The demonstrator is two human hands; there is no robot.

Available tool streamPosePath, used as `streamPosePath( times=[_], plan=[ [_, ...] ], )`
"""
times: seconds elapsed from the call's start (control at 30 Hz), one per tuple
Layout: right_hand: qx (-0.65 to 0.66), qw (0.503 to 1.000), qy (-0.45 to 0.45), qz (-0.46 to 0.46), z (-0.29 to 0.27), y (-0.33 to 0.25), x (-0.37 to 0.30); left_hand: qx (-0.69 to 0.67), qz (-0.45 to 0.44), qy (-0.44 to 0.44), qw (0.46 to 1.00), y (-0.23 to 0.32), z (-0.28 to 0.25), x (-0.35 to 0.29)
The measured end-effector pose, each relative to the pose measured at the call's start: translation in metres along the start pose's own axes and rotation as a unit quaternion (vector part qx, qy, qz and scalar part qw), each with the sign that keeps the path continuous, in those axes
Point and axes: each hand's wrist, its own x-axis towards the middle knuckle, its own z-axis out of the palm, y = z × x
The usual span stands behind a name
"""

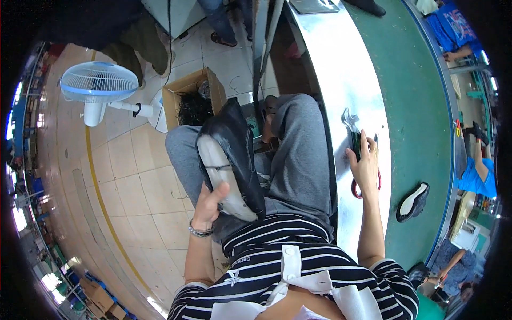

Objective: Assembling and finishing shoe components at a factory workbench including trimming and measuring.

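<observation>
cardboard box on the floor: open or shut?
Open. The cardboard box has its flaps up, and dark tangled material shows inside.

Black shoe (230, 160) sole-up over lap; red-handled scissors (368, 181) on metal bench edge.

The shoe (230, 160) is lying sole-up over the person's lap, with the left hand (209, 205) gripping its near end. To the right, the worktop (341, 69) is running alongside the right knee; the right hand (366, 166) is resting on it, on top of the scissors (356, 188), with a small tool (349, 118) just beyond the fingers. A second shoe (412, 201) is lying further right on the belt (416, 106). On the floor (133, 176) to the left, a box (191, 98) is sitting beyond the knees, with a fan (99, 82) standing left of it.
</observation>
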Motion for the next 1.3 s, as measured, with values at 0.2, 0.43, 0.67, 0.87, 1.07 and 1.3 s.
streamPosePath(
  times=[0.2,0.43,0.67,0.87,1.07,1.3],
  plan=[
    [0.018,0.998,-0.049,0.032,0.006,0.002,0.006,0.024,-0.030,0.008,0.999,0.053,0.029,0.012],
    [0.575,0.780,-0.212,0.127,-0.067,-0.092,0.016,0.077,0.058,-0.020,0.995,0.058,0.047,0.039],
    [0.569,0.649,-0.505,0.000,-0.112,-0.197,0.026,0.124,0.160,-0.014,0.979,0.078,0.042,0.062],
    [0.513,0.665,-0.537,0.077,-0.098,-0.221,0.054,0.110,0.179,0.000,0.978,0.088,0.051,0.098],
    [0.375,0.732,-0.569,0.020,-0.109,-0.226,0.072,0.139,0.214,0.037,0.966,0.082,0.052,0.105],
    [0.349,0.804,-0.467,-0.118,-0.088,-0.209,0.046,0.129,0.268,0.051,0.953,0.077,0.057,0.105]
  ],
)
